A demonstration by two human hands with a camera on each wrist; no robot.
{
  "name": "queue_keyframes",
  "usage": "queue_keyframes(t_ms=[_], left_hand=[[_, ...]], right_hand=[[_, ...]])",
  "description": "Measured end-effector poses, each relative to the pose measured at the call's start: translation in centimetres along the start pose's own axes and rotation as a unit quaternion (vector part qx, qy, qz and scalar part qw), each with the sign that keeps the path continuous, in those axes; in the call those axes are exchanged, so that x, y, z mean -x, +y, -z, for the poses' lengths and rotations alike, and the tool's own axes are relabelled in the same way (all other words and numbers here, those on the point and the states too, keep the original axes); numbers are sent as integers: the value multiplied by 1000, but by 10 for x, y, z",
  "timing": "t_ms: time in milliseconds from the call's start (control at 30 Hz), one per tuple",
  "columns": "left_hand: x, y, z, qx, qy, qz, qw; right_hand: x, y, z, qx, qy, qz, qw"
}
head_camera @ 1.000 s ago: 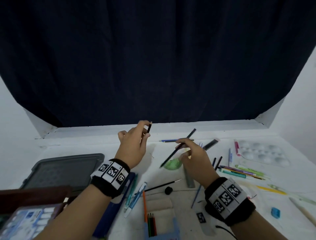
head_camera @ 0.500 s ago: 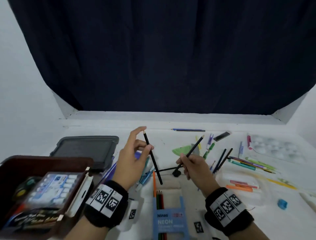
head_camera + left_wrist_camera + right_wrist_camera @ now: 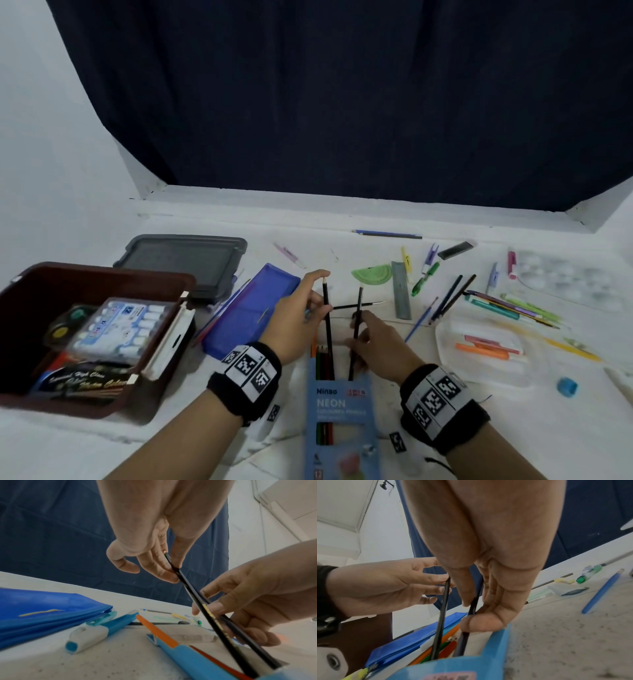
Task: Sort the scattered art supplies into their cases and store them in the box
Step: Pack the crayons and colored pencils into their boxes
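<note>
White table (image 3: 428, 428), pencils (image 3: 328, 329) in both hands.

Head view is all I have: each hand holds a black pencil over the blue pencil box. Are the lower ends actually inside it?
Observer: Yes. In the right wrist view, the left pencil and the right pencil both run down into the open mouth of the pencil box, beside coloured pencils.
Operator: Where is the right hand's grip?
Observer: The right hand pinches its pencil just above the box's mouth.
Operator: Any markings?
Observer: The left wrist view shows gold print on one shaft, below the left hand.
</note>
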State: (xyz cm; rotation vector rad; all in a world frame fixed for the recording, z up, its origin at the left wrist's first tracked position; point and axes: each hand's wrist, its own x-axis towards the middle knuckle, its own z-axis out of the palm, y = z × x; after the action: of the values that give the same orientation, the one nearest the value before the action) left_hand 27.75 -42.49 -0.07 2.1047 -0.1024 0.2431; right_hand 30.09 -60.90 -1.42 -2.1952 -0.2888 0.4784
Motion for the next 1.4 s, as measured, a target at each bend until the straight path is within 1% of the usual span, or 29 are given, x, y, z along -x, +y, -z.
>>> queue_keyframes(t_ms=[100, 167, 233, 300, 433, 567, 633, 733, 800, 933, 1000, 1067, 1133, 1267, 1333, 1400], left_hand=[[-6, -2, -6, -18, -16, 15, 1000], [-12, -6, -9, -53, -35, 26, 998], [-20, -9, -11, -91, -60, 42, 993], [-27, -12, -12, -133, -99, 57, 985], [-31, -14, -13, -247, -205, 53, 945], [-23, -8, -14, -340, -260, 12, 904], [-17, -7, -11, -372, -265, -18, 890], [-4, -5, -3, -375, -260, -53, 889], [6, -3, 4, -374, -269, -61, 885], [31, -1, 15, -363, -296, -82, 880], [41, -1, 18, -352, -293, -83, 885], [48, -5, 20, -346, -276, -79, 893], [53, -10, 20, -352, -277, -72, 891], [61, -13, 17, -360, -291, -65, 884], [63, -13, 16, -361, -286, -64, 885], [62, -14, 15, -354, -284, -62, 889]], right_hand=[[1, -2, 1, 0, -15, -1, 1000], [-1, -2, 1, 4, -20, -5, 1000], [-4, -3, 1, 7, -23, -9, 1000], [-6, -3, -1, 3, -25, -14, 1000], [-8, -1, 1, 0, -26, -12, 1000], [-9, 3, 2, -5, -23, -9, 1000], [-8, 4, 1, -12, -27, -7, 1000], [-7, 3, 2, -17, -31, -12, 999], [-6, 2, 2, -3, -30, -8, 1000], [-3, -2, -1, 55, -33, 51, 997], [-3, -7, -2, 139, -37, 89, 986], [-3, -9, -3, 232, -47, 133, 963], [-1, -10, -6, 286, -66, 149, 944], [5, -8, -14, 331, -96, 178, 922], [8, -9, -17, 326, -113, 190, 919], [11, -9, -16, 313, -112, 197, 922]])
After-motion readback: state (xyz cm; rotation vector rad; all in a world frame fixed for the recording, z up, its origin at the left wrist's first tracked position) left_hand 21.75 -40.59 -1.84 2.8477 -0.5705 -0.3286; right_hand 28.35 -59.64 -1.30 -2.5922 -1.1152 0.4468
